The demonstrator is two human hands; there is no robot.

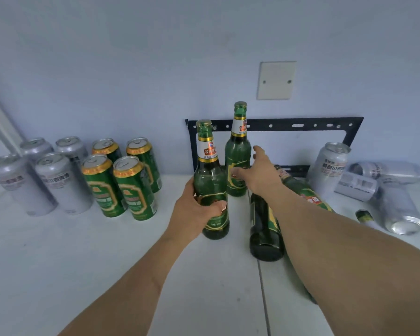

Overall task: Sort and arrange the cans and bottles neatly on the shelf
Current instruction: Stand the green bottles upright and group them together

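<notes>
Front green bottle (pixel 212 190): upright on white shelf (pixel 107 251), gripped low on body by left hand (pixel 194 209). Rear green bottle (pixel 238 154): upright just behind, touched by right hand (pixel 260 173), fingers extended. Two green bottles (pixel 267 229) lying under right forearm. Upright green cans (pixel 121 180) and silver cans (pixel 41 175) grouped left; silver cans (pixel 383 190) mostly toppled right.

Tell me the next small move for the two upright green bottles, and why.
Probably slide the near bottle, gripped by the left hand, back beside the rear bottle that the right hand touches. Both stand upright but staggered, while the cans on the left already form rows.
</notes>
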